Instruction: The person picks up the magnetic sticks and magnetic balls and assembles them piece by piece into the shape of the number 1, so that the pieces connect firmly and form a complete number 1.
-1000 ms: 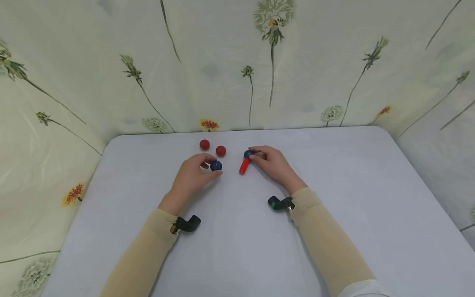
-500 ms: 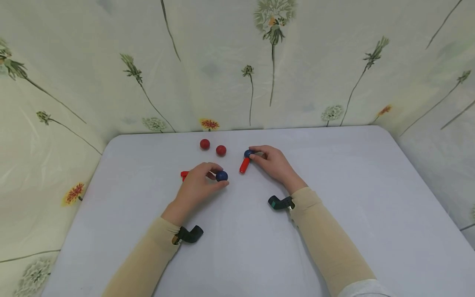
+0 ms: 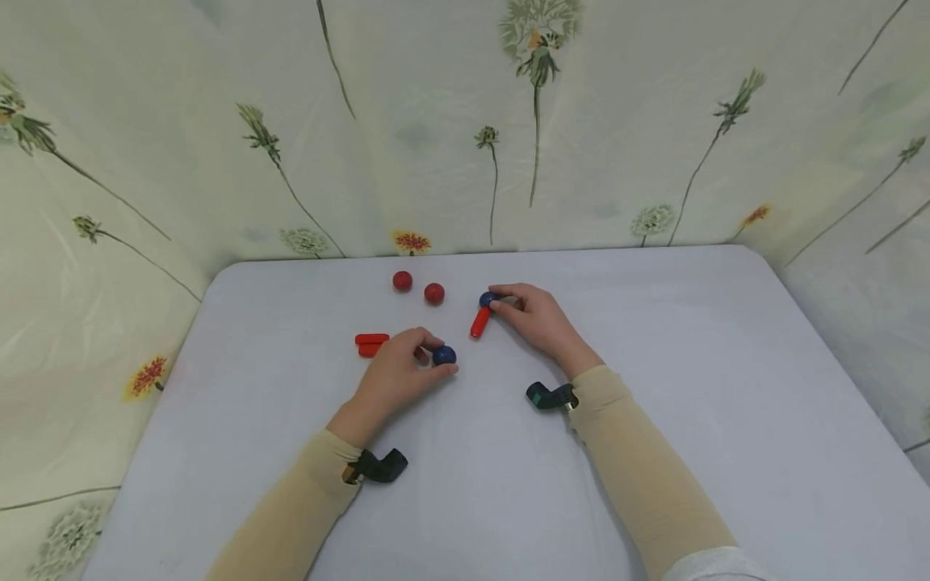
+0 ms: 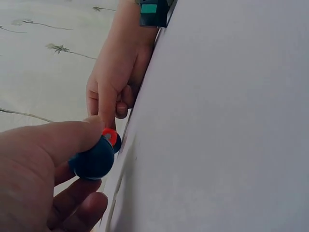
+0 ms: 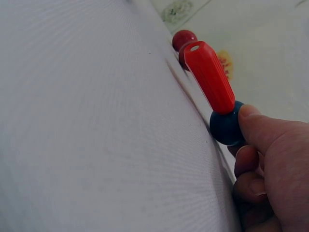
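Between thumb and fingers, my left hand [image 3: 398,373] pinches a dark blue ball [image 3: 445,355], close over the white table. My right hand [image 3: 534,319] grips a second blue ball [image 5: 225,128] by thumb and fingertips. A red ribbed rod [image 5: 208,77] is joined to that ball and points toward the near left; its free end shows a small pale round spot. The left hand's ball is a short way to the near left of the rod's free end. In the left wrist view, the red rod end [image 4: 110,136] shows just beyond the left hand's ball.
Two red balls [image 3: 434,294] lie near the back edge of the white table [image 3: 654,339]. Two red rods [image 3: 372,340] lie side by side left of my left hand, which partly covers one. Flower-printed cloth [image 3: 407,177] hangs behind the table.
My left hand has moved nearer and to the right with its blue ball, uncovering the two red rods on the table. The right hand has stayed in place with the ball and rod.
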A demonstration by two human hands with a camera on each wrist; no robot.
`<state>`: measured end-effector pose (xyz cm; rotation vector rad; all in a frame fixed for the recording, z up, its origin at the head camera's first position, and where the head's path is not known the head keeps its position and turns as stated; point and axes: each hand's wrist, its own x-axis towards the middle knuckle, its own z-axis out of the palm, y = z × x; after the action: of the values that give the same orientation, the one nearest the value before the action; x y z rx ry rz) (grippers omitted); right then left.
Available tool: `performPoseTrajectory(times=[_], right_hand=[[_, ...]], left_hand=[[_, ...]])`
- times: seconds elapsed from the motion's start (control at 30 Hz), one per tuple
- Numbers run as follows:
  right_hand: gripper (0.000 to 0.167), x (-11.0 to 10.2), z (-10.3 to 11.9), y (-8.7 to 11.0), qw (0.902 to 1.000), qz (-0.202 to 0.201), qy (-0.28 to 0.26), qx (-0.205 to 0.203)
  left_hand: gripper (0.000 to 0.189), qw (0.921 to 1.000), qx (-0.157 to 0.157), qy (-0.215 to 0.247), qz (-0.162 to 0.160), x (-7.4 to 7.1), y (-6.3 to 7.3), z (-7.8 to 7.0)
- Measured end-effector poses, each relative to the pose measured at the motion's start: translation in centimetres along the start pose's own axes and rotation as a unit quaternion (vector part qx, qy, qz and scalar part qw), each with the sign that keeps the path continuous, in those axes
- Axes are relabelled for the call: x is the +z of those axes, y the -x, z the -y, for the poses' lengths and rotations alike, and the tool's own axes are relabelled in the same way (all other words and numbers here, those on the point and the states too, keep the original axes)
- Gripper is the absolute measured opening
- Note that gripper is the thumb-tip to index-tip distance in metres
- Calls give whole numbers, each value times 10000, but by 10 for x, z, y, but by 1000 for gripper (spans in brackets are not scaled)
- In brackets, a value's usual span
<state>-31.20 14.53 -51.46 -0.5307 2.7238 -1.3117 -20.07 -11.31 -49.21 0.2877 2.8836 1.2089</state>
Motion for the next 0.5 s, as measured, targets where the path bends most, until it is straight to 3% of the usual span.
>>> performPoseTrajectory(times=[0.3, 0.5], right_hand=[[40, -1, 2, 1, 10000, 9, -24, -53], [39, -1, 3, 1, 10000, 3, -44, 0]], left_hand=[[39, 9989, 283, -332, 197, 8, 1, -8], [38, 9991, 300, -299, 102, 18, -6, -6]])
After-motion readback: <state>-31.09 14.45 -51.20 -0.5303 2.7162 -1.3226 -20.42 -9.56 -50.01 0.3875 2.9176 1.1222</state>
